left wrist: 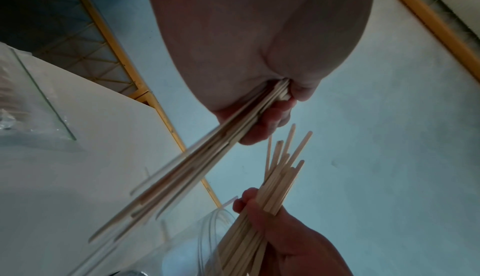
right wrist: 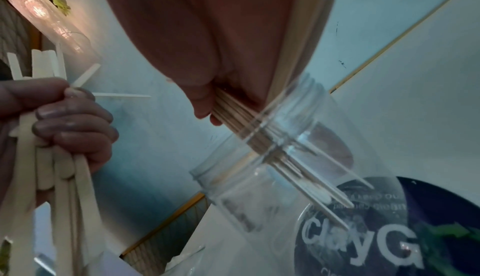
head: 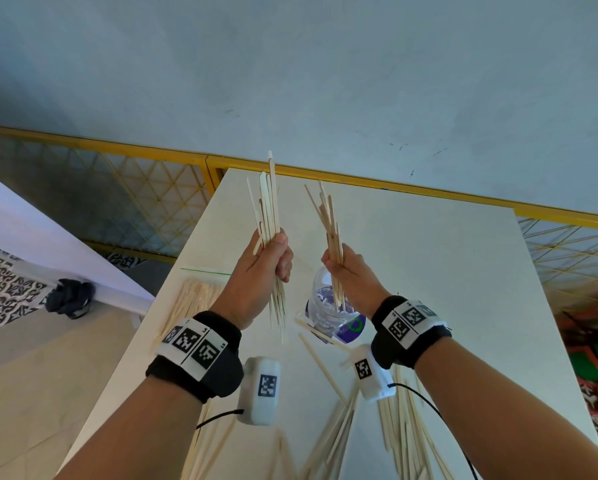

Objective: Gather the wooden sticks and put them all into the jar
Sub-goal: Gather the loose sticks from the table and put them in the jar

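Observation:
My left hand (head: pixel 271 252) grips an upright bundle of pale wooden sticks (head: pixel 268 199) above the white table (head: pixel 446 271); the same bundle (left wrist: pixel 182 167) fans out of the fist in the left wrist view. My right hand (head: pixel 342 268) grips a second bundle (head: pixel 327 216), and its lower ends reach down into the mouth of the clear jar (head: pixel 332 315) with a dark blue label. In the right wrist view those stick ends (right wrist: pixel 298 165) sit inside the jar (right wrist: pixel 259 188). More loose sticks (head: pixel 401 424) lie on the table near me.
A clear bag of sticks (head: pixel 195 299) lies at the table's left edge. A yellow-framed mesh fence (head: pixel 152 192) runs behind the table. A dark bundle (head: pixel 70 297) sits on the floor to the left, beside a patterned mat (head: pixel 3 289).

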